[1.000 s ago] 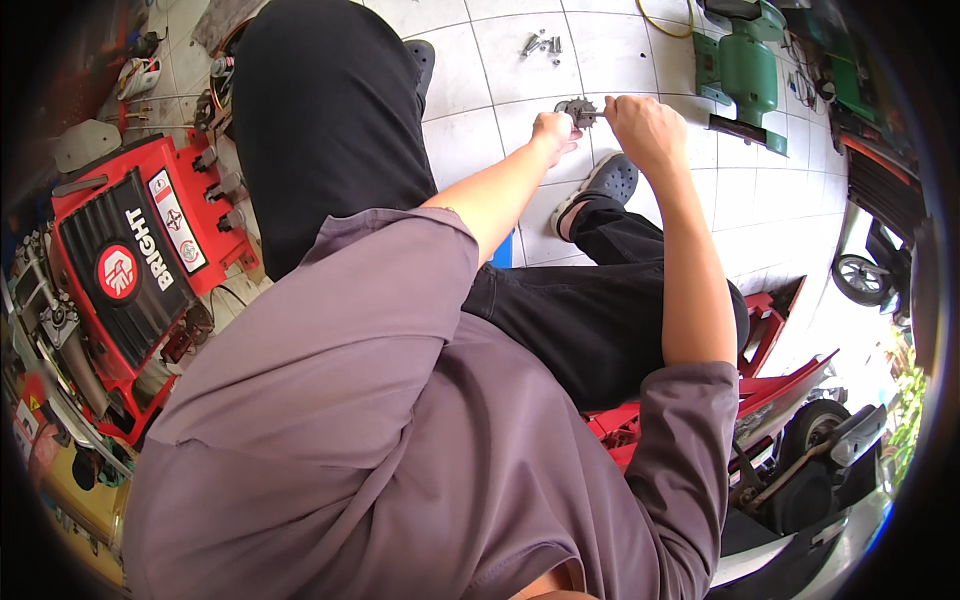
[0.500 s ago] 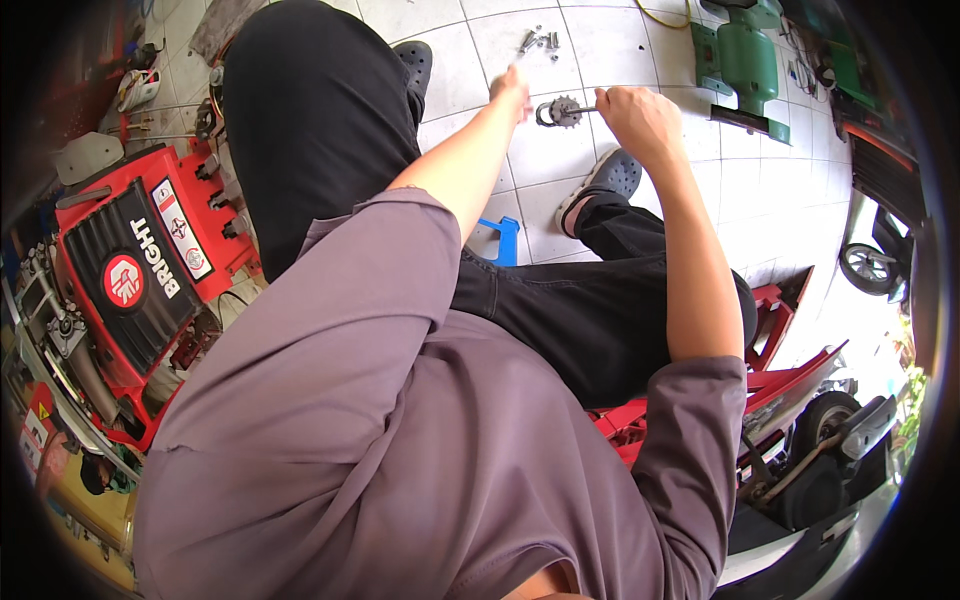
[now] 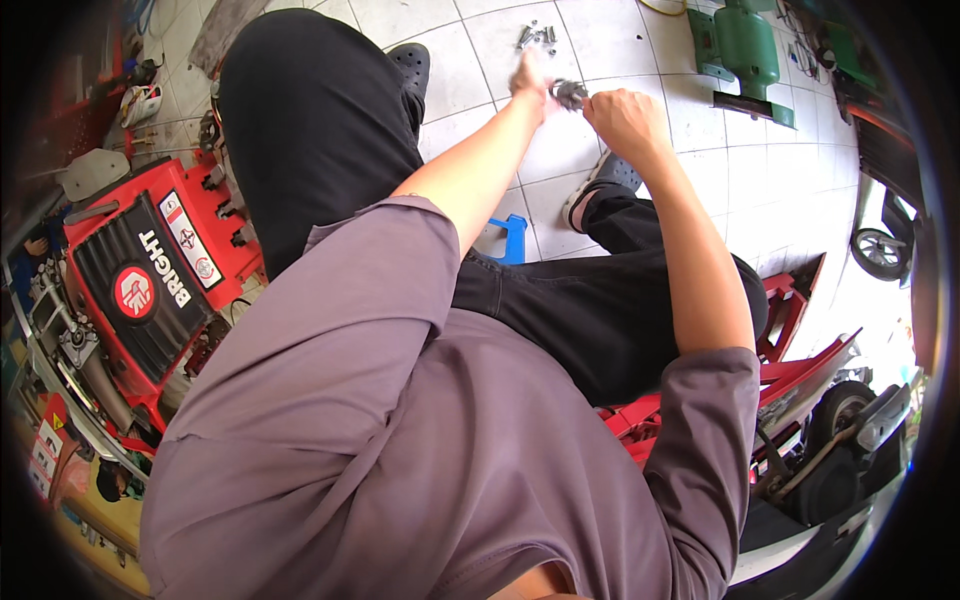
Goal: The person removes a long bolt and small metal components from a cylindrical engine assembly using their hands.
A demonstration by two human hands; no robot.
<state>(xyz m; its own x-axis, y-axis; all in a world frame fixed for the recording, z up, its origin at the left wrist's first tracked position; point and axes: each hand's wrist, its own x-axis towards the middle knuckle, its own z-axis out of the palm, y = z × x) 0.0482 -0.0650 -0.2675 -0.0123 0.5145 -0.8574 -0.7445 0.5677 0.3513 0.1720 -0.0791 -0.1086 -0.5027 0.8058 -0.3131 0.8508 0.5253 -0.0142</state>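
Change since earlier: the left hand point(image 3: 530, 78), which half a second ago sat a little apart from the small metal part point(image 3: 570, 93), has moved in beside it and is blurred with motion; the view has tipped, so both hands sit higher in the picture.
Right hand: the right hand point(image 3: 625, 118) is curled into a fist, clamped on the small metal part, which sticks out to its left.
Left hand: touching or just beside the part's free end; whether its fingers are closed I cannot tell because of the blur.
Part location: held in the air between the two hands, above the white tiled floor point(image 3: 720, 160).
Nearby on floor: a scatter of small metal pieces point(image 3: 537, 36) just beyond the hands; a green machine point(image 3: 745, 45) to the right.
Left side: a red engine cover point(image 3: 150, 275).
In the way: the person's black-trousered knees point(image 3: 310, 120) and grey sleeves fill the middle; a blue stool point(image 3: 510, 238) peeks between the legs.
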